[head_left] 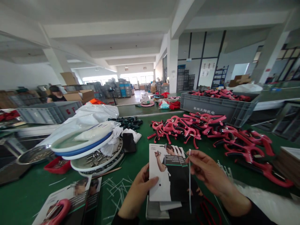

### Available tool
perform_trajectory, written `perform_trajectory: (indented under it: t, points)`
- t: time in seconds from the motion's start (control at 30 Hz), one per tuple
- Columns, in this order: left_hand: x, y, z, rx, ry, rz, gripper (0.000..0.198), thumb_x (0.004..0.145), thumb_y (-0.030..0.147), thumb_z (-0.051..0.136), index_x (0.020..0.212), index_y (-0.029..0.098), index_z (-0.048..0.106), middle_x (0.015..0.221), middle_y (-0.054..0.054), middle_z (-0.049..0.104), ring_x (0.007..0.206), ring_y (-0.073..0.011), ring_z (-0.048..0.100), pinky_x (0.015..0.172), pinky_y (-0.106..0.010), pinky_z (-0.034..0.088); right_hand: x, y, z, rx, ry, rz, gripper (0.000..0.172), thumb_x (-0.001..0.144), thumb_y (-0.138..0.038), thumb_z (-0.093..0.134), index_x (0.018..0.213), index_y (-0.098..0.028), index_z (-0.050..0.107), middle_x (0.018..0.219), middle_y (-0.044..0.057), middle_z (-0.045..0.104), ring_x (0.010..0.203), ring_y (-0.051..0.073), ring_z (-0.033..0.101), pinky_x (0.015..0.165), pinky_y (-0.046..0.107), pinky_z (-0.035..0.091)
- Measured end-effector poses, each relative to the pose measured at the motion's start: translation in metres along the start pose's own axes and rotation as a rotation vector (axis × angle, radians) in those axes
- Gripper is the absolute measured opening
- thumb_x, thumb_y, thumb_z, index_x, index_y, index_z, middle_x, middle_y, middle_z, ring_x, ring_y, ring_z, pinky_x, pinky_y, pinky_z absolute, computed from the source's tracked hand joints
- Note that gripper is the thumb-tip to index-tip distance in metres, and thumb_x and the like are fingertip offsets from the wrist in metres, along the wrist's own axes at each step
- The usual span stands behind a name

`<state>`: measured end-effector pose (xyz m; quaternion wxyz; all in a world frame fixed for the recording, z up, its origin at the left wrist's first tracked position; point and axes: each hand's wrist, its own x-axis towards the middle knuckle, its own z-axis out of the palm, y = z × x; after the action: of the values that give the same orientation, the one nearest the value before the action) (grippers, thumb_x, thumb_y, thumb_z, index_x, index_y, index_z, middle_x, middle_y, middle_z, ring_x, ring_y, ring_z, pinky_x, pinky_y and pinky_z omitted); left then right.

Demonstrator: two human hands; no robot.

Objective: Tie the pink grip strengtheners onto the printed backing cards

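Note:
My left hand grips the left edge of a printed packaging card, thumb on its face, and holds it upright over the green table. My right hand pinches a thin white cable tie that hangs straight down in front of the card's right side. Below the card lie a few more cards in a small stack.
A heap of red hand grippers covers the table to the right, in front of a grey crate holding more. Left are stacked round trays, a white plastic bag and a packed card. A person sits far left.

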<state>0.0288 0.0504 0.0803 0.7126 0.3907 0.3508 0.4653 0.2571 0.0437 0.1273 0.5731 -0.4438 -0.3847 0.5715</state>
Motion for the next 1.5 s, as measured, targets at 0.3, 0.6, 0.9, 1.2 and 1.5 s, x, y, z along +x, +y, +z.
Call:
perform_trajectory:
  t: [0.3,0.6,0.9,1.2,1.5]
  points:
    - [0.002,0.0,0.001,0.008,0.016,0.012,0.063,0.063,0.019,0.074,0.121,0.014,0.049,0.107,-0.012,0.066,0.087,-0.0231,0.063,0.072,-0.031,0.049,-0.001,0.017,0.008,-0.01,-0.055,0.006,0.03,0.072,-0.043,0.067,0.072,-0.016,0.054,0.068,-0.002,0.059,0.042,0.003,0.049,0.031,0.01,0.023]
    - [-0.005,0.003,0.006,0.034,-0.008,-0.058,0.074,0.067,0.022,0.071,0.131,0.016,0.035,0.102,-0.011,0.066,0.084,-0.0243,0.063,0.072,-0.034,0.049,-0.018,0.011,0.011,0.032,0.078,-0.336,0.022,0.074,-0.036,0.067,0.075,-0.02,0.052,0.073,-0.001,0.062,0.053,0.01,0.059,0.038,0.015,0.04]
    - [-0.011,0.004,0.004,0.028,-0.126,-0.055,0.09,0.065,0.012,0.071,0.139,0.023,0.023,0.107,-0.01,0.063,0.089,-0.0242,0.061,0.071,-0.031,0.047,-0.033,0.032,-0.002,-0.037,0.207,-0.323,0.019,0.076,-0.034,0.066,0.081,-0.022,0.053,0.076,0.001,0.066,0.055,0.013,0.062,0.039,0.019,0.045]
    - [-0.016,0.006,0.005,-0.023,-0.229,-0.081,0.071,0.064,0.009,0.069,0.129,0.02,0.043,0.109,-0.009,0.063,0.092,-0.023,0.06,0.075,-0.029,0.046,-0.04,0.029,0.013,-0.121,0.271,-0.276,0.026,0.076,-0.046,0.062,0.083,-0.023,0.051,0.063,0.002,0.065,0.041,0.013,0.054,0.033,0.022,0.044]
    - [-0.017,0.008,0.011,-0.048,-0.25,-0.094,0.074,0.063,0.01,0.072,0.129,0.02,0.042,0.108,-0.009,0.063,0.091,-0.0217,0.06,0.07,-0.026,0.047,-0.046,0.027,0.016,-0.317,0.272,-0.411,0.021,0.083,-0.043,0.055,0.083,-0.023,0.048,0.065,0.002,0.065,0.042,0.011,0.056,0.035,0.02,0.042]
